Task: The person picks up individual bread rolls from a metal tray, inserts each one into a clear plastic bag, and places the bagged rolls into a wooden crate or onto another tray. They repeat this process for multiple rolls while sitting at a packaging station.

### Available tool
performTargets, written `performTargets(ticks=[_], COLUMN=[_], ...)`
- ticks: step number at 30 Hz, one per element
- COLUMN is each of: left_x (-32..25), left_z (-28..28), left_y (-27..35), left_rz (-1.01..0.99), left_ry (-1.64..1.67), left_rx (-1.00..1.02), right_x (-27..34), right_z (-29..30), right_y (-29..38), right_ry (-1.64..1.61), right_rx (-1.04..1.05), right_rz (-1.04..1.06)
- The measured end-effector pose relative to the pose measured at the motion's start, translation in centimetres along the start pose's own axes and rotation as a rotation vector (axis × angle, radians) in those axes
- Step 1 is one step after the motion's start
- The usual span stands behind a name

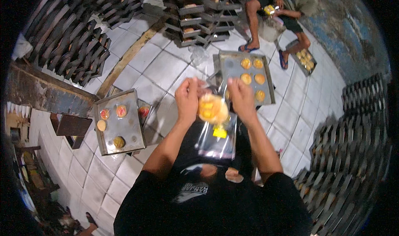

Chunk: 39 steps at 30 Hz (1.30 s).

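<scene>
Between my two raised hands hangs a round golden bun [215, 109] with yellow on its top, in a clear plastic bag [223, 91]. My left hand [187, 100] pinches the bag's upper left edge, and my right hand [242, 100] pinches the upper right; the exact finger grip is blurred. Below the bun, clear plastic sleeves [215, 145] lie over my lap, with a bright yellow label [220, 132] near their top. Beyond my right hand, a metal baking tray [232, 75] carries several glazed buns [259, 78].
At left, another metal tray [127, 130] holds wrapped buns [121, 111] and a darker one [118, 142]. Stacked trays [346, 142] rise at right, more [190, 20] ahead. A seated person [290, 14] holds a yellow packet [269, 9], beside a tray of buns [305, 59]. Crumpled plastic [198, 55] lies on the tiles.
</scene>
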State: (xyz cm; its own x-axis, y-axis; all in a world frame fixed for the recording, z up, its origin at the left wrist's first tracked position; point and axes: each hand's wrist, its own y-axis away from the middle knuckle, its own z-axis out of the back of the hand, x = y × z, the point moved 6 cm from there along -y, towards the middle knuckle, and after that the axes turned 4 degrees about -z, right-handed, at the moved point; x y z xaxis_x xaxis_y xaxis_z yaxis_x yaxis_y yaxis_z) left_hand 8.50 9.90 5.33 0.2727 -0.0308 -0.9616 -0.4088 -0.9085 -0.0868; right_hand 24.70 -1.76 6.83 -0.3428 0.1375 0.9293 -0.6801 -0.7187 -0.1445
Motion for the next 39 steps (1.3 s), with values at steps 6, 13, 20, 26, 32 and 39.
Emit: performTargets(ticks=[6,13,20,26,32,39], left_x=[1.7,5.6,6.8,2.2,2.4,0.3], left_z=[4.0,2.8,1.9,-1.4,1.0,0.3], left_y=[3.5,2.6,4.2,8.6,11.3,11.9], left_rz=[-0.075,0.192,0.019,-0.341,0.334,-0.583], left_ry=[-0.353,-0.188,-0.347,-0.905,-0.303,-1.09], left_rx=[-0.001,0.273,0.231,0.605,0.509,0.715], right_x=[-5.7,-7.8,-9.7,-17.6,-7.6,-3.9], right_z=[-0.2,-1.6,2.7,4.3,3.6,4.0], right_y=[5.6,11.2,2.9,4.0,11.6,14.8], right_ry=[-0.191,-0.447,0.125,0.222,-0.487,0.459], right_rx=[0.196,0.033,-0.129,0.019,0.342,0.018], right_rz=[-0.415,-0.436,-0.11,-0.238,-0.493,0.039])
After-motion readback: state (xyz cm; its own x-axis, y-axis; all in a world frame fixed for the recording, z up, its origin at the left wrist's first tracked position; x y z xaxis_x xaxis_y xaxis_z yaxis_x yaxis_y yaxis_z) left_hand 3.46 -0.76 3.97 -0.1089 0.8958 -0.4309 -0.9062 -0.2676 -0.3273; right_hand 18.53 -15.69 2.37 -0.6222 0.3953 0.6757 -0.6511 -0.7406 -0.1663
